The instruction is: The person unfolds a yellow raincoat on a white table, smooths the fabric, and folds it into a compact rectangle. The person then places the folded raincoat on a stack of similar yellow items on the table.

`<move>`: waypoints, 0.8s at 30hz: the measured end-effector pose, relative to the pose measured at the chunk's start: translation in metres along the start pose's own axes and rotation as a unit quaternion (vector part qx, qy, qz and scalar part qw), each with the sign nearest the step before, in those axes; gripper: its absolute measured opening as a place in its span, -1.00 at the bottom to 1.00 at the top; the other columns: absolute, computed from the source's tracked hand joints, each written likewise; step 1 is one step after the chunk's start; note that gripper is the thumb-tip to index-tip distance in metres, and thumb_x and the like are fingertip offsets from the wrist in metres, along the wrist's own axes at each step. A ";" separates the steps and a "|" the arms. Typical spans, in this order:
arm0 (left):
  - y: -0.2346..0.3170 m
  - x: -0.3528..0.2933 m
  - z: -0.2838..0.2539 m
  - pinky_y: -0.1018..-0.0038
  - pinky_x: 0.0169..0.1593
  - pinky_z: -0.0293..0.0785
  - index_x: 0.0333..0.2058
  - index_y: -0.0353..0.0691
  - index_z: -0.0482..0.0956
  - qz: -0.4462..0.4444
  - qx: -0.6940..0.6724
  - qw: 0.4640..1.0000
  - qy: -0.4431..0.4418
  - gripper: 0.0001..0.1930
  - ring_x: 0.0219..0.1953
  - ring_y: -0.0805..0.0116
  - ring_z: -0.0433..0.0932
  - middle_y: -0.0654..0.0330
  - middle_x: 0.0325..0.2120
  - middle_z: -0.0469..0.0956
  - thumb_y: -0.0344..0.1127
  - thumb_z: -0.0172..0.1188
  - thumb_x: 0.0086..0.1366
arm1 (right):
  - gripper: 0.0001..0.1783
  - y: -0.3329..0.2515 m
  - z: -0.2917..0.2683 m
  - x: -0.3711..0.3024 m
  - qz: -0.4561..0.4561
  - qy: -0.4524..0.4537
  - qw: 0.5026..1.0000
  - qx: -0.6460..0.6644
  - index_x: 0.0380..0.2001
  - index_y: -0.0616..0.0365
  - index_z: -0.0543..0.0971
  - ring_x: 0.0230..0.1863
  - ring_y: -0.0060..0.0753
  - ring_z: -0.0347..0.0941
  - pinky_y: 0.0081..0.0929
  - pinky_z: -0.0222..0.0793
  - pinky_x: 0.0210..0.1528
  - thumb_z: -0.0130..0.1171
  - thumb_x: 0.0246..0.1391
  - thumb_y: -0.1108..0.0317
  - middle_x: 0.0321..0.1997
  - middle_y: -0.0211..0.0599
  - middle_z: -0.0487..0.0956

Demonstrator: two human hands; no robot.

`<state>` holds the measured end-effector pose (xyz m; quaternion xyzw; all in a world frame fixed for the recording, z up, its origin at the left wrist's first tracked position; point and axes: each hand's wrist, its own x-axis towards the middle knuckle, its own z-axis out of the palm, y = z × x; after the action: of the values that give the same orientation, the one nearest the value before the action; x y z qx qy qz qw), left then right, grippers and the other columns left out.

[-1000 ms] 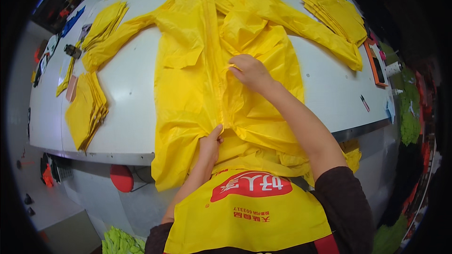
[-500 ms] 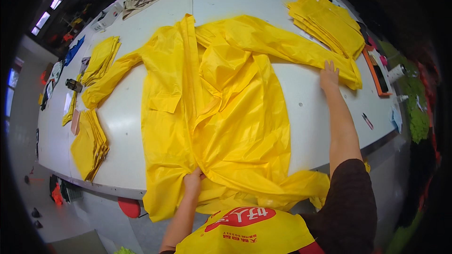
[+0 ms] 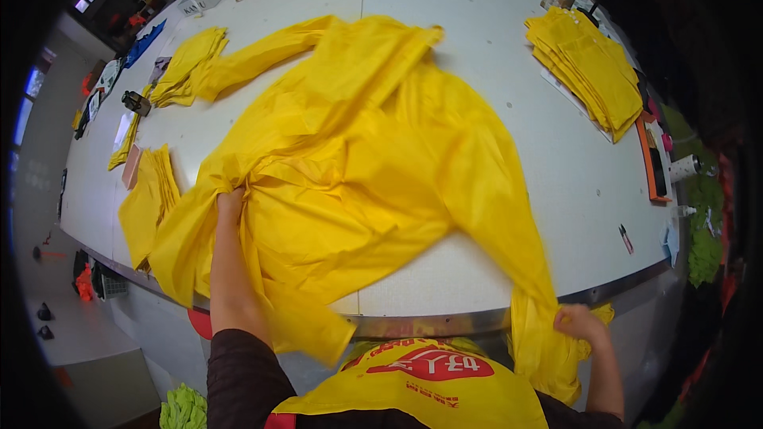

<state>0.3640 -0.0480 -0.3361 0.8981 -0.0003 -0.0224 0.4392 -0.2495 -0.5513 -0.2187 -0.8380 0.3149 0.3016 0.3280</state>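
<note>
A yellow raincoat point(image 3: 334, 214) lies bunched and twisted across the front half of the table, partly smeared by motion. On its left side my left hand point(image 3: 230, 201) is closed on a gathered fold, its fingertips hidden in the cloth. One sleeve point(image 3: 266, 63) stretches to the far left; the other point(image 3: 509, 214) runs down to the right and over the front edge. There my right hand point(image 3: 579, 324) is closed on the cloth at that sleeve's lower end, just beyond the table edge. A loose part of the coat hangs over the edge below my left forearm.
Folded yellow pieces are stacked at the right point(image 3: 584, 71), with more piles at the left point(image 3: 147, 206) and far left point(image 3: 191, 59). An orange tray point(image 3: 653, 163) lies by the right edge, near small snips point(image 3: 626, 239). The white table point(image 3: 445, 286) has a metal front edge.
My left hand has moved left and away from me with the gripped cloth, twisting the coat. My right hand has drawn the right sleeve from the tabletop back toward me, past the front edge.
</note>
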 end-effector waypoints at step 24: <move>0.026 -0.141 -0.063 0.51 -0.19 0.45 -0.18 -0.33 0.47 -0.137 -0.297 0.934 -0.144 -0.73 -0.28 0.40 0.53 0.18 -0.25 0.53 -0.29 0.12 0.20 | -0.63 -0.192 -0.124 0.223 -0.145 0.108 0.865 0.469 -0.20 0.24 0.48 -0.37 -0.47 0.49 -0.50 0.43 -0.30 0.16 -0.07 0.25 -0.30 -0.29 0.54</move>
<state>0.2258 -0.0111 -0.2711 0.7054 0.0667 -0.2104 0.6736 0.0653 -0.6039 -0.2338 -0.6491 0.3275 -0.0252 0.6861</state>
